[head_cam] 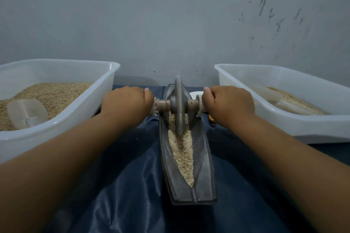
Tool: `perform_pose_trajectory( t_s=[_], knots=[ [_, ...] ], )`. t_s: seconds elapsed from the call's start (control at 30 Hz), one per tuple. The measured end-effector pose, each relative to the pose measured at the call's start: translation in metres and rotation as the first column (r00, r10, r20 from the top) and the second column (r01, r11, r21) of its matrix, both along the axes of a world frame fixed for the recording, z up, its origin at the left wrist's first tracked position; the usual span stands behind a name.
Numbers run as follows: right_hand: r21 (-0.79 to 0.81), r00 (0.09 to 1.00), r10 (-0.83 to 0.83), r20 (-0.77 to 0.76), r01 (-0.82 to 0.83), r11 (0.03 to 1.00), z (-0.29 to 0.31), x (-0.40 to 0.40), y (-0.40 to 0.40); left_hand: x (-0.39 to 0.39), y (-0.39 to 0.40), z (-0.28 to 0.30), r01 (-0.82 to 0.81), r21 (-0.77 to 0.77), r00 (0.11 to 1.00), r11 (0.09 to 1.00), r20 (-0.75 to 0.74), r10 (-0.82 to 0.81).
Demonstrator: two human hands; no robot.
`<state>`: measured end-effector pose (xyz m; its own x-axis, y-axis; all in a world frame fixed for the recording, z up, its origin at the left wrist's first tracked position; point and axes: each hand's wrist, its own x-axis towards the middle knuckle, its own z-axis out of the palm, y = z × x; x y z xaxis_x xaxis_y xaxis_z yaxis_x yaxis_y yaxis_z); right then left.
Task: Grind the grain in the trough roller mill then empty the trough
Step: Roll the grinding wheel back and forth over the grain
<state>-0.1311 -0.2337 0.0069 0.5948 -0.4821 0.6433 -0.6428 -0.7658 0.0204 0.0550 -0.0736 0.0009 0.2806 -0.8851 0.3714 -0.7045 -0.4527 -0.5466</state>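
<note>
Before a grey wall point(170, 15), on a blue cloth point(132, 185), we see no writing anywhere. Our left hand point(126, 101) and right hand point(230, 103) each grip an axle end; the wheel point(179, 106) stands in the trough point(204, 166) on grain point(182, 153), between two tubs.

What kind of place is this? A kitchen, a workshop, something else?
Probably a simple home or small workspace for hand-milling grain, not a fitted kitchen. Both hands grip the axle of a roller wheel in a grain-filled trough, between two plastic tubs of grain, on a blue sheet before a bare wall.
</note>
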Motion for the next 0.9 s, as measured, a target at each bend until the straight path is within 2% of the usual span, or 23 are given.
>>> perform_pose_trajectory(
  t_s=[0.1, 0.23, 0.27, 0.37, 0.47, 0.53, 0.6, 0.67, 0.8, 0.9],
  knots=[
    [0.071, 0.991, 0.019, -0.130, -0.010, 0.997, 0.005, -0.013, 0.003, -0.011, 0.012, 0.004, 0.016, 0.078, 0.998, 0.997, -0.054, -0.012],
    [0.324, 0.954, 0.126, -0.270, -0.033, 0.945, 0.023, -0.035, 0.018, -0.023, 0.032, 0.015, 0.102, 0.178, 0.990, 0.979, -0.110, -0.083],
    [0.331, 0.943, 0.149, -0.298, -0.045, 0.943, 0.026, -0.041, 0.023, -0.026, 0.039, 0.016, 0.131, 0.184, 0.986, 0.974, -0.122, -0.110],
    [0.317, 0.941, 0.169, -0.292, -0.071, 0.946, 0.029, -0.051, 0.031, -0.030, 0.050, 0.015, 0.170, 0.175, 0.980, 0.970, -0.134, -0.147],
    [0.257, 0.946, 0.130, -0.298, -0.052, 0.965, 0.026, -0.044, 0.027, -0.027, 0.047, 0.009, 0.114, 0.158, 0.989, 0.981, -0.116, -0.096],
    [0.209, 0.978, 0.079, -0.191, -0.038, 0.977, 0.018, -0.033, 0.019, -0.021, 0.038, -0.001, 0.074, 0.110, 0.996, 0.991, -0.047, -0.070],
    [0.066, 0.996, 0.035, -0.087, -0.030, 0.997, 0.010, -0.019, 0.012, -0.015, 0.026, -0.009, 0.044, 0.020, 0.998, 0.999, 0.047, -0.045],
    [-0.014, 0.999, 0.023, -0.022, -0.023, 1.000, 0.004, -0.008, 0.007, -0.010, 0.015, -0.011, 0.000, -0.061, 0.997, 0.998, 0.081, 0.005],
    [0.023, 1.000, 0.016, 0.004, -0.016, 1.000, 0.006, 0.003, -0.001, -0.004, 0.003, -0.007, -0.042, -0.056, 0.999, 0.998, 0.022, 0.043],
    [0.064, 0.998, 0.011, -0.059, -0.007, 0.998, 0.005, -0.006, -0.001, -0.008, 0.009, -0.003, -0.008, 0.047, 1.000, 0.999, -0.006, 0.008]
  ],
)
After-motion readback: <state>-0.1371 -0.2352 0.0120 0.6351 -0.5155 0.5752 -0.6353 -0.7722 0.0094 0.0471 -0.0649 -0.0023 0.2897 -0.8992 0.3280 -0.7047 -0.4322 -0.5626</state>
